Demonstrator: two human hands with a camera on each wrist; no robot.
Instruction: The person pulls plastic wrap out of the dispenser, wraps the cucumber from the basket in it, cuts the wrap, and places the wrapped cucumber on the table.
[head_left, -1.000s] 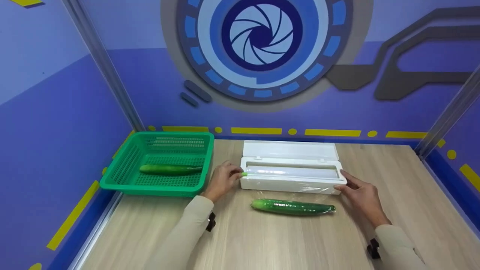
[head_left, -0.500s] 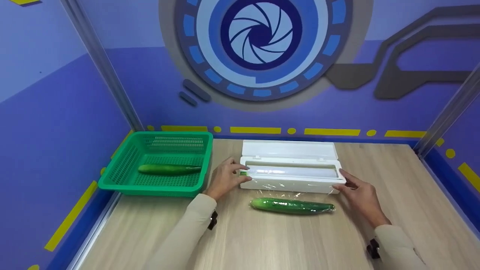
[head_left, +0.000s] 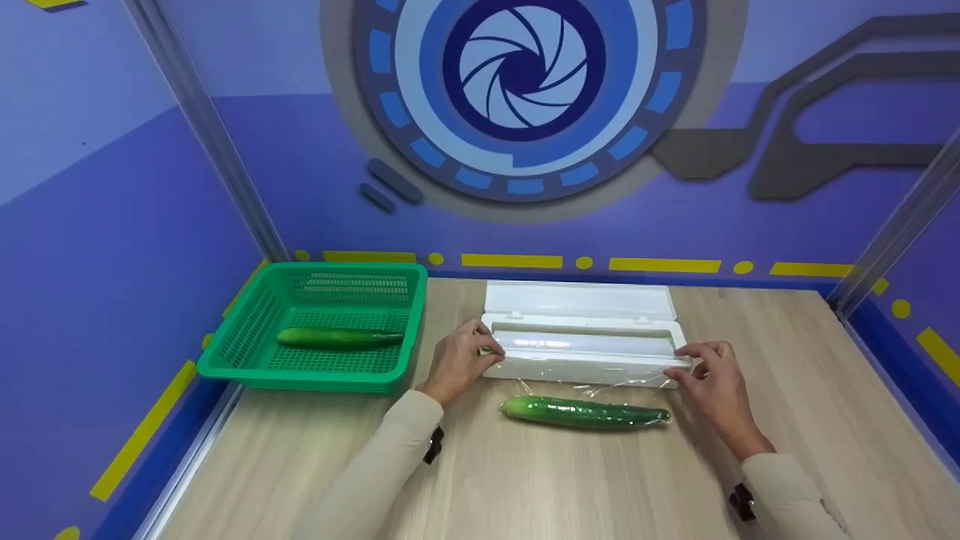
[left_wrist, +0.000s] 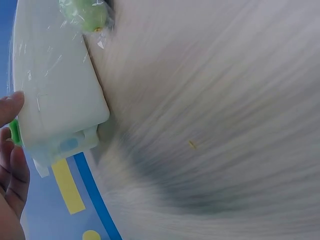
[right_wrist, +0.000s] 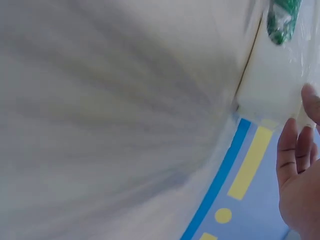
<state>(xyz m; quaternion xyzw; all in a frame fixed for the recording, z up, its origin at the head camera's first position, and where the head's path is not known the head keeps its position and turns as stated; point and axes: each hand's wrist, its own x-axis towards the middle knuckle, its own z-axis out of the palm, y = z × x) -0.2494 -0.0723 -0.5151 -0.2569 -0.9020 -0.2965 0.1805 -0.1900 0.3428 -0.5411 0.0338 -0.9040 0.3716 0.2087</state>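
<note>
In the head view a white cling film dispenser [head_left: 585, 371] stands with its lid [head_left: 577, 300] tipped back and the film roll [head_left: 585, 343] showing. Clear cling film [head_left: 592, 388] hangs over its front. My left hand [head_left: 461, 360] pinches the film's left edge between thumb and index finger, beside the green slider [left_wrist: 15, 131]. At the right front corner my right hand [head_left: 716, 386] pinches the film with thumb and index finger, its other fingers loosely bent. Just in front of the dispenser lies a film-wrapped cucumber [head_left: 585, 413].
A green plastic basket [head_left: 300, 379] stands to the left, with another cucumber [head_left: 337, 339] lying in it. The wooden table [head_left: 555, 487] ends against a blue patterned wall [head_left: 525, 225] at the back.
My left hand has left the green slider and moved its fingertips onto the film's edge. My right index finger has shifted from the dispenser's end to its front top edge.
</note>
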